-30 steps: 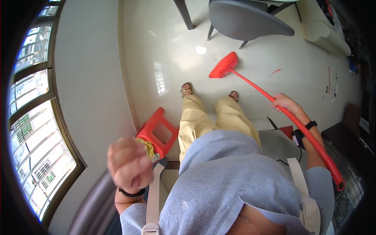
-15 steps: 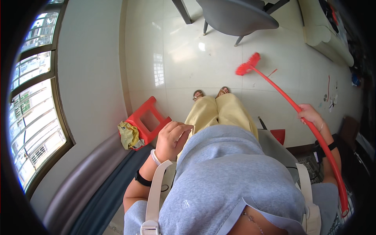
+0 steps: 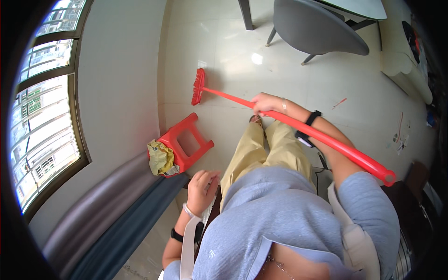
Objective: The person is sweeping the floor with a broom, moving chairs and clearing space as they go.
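Observation:
My right hand (image 3: 267, 102) is closed around the handle of a red broom (image 3: 326, 141), in front of my legs. The broom's handle slants from beside my right upper arm to the far left. Its bristled red head (image 3: 199, 87) rests on the floor near the left wall. At my left side, my left hand (image 3: 202, 187) is raised with loosely curled fingers and holds nothing that I can see. Nearest to it is a red plastic stool (image 3: 203, 150), with a crumpled yellow wrapper (image 3: 161, 158) on its left end.
A grey chair (image 3: 317, 28) stands at the far side by a table (image 3: 361, 7). Small scraps (image 3: 402, 142) and a thin red piece (image 3: 339, 103) lie on the tiles at right. Curtains (image 3: 100, 205) hang at left below a barred window (image 3: 49, 126).
My right arm has swung across to the left with the broom, carrying its head from the right of my feet to near the left wall. I have turned slightly, and my left hand is a little lower.

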Tool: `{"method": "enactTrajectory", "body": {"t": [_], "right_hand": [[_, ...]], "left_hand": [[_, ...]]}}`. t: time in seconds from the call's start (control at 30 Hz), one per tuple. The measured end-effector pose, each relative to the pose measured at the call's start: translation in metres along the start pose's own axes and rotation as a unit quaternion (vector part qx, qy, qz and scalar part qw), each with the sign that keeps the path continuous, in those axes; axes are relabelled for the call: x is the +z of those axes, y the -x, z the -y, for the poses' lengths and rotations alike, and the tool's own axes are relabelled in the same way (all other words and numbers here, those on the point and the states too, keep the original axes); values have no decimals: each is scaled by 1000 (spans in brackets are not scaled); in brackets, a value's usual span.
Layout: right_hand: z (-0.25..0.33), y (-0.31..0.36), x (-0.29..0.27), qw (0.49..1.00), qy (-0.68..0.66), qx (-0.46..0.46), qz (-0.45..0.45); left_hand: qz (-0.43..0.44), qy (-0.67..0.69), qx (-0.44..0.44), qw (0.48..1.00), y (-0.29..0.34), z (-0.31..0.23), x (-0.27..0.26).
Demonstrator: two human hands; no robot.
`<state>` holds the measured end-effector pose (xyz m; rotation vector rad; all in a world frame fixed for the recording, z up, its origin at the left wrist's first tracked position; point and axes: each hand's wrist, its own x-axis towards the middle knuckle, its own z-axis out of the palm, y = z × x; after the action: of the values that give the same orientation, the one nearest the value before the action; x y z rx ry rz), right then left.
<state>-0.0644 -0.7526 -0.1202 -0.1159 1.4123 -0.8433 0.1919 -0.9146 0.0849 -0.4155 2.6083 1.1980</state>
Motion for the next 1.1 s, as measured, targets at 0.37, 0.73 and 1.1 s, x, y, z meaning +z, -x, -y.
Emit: {"method": "enactTrajectory", "body": {"t": [0.37, 0.73, 1.1], "right_hand": [[-83, 140, -43, 987, 34, 94, -123], [-196, 332, -79, 927, -46, 206, -310], [-248, 339, -113, 927, -211, 78, -299]], "left_hand": [[76, 17, 20, 997, -15, 52, -4], [170, 172, 93, 966, -217, -30, 45], [98, 603, -251, 751, -420, -231, 140]]}}
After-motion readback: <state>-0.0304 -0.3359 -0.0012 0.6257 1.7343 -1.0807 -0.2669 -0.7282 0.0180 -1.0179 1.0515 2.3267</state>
